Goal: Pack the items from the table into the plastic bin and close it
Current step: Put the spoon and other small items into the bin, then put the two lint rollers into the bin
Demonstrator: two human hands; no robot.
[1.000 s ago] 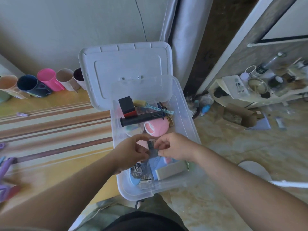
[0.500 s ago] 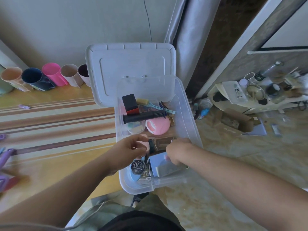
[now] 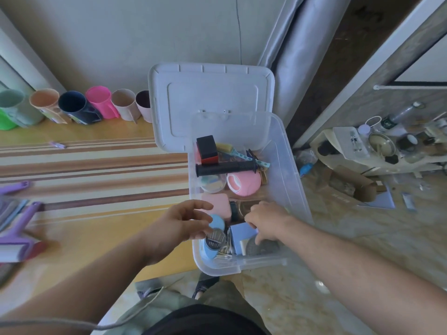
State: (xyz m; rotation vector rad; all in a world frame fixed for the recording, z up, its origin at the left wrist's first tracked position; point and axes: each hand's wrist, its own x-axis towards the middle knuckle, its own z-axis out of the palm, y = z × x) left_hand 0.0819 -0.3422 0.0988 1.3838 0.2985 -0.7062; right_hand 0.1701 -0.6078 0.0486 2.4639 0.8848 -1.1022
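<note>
plastic bin (image 3: 294,189) beside table (image 3: 96,228), long axis away from viewer, lid (image 3: 210,97) open | right hand (image 3: 264,222) inside bin, fingertips hidden among items, grip unclear | left hand (image 3: 180,222) over near-left rim, fingers loosely spread, empty

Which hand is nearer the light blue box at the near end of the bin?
Right. The right hand rests on the light blue box, fingers at its top edge. The left hand hovers apart to the box's left, over the round blue case.
</note>
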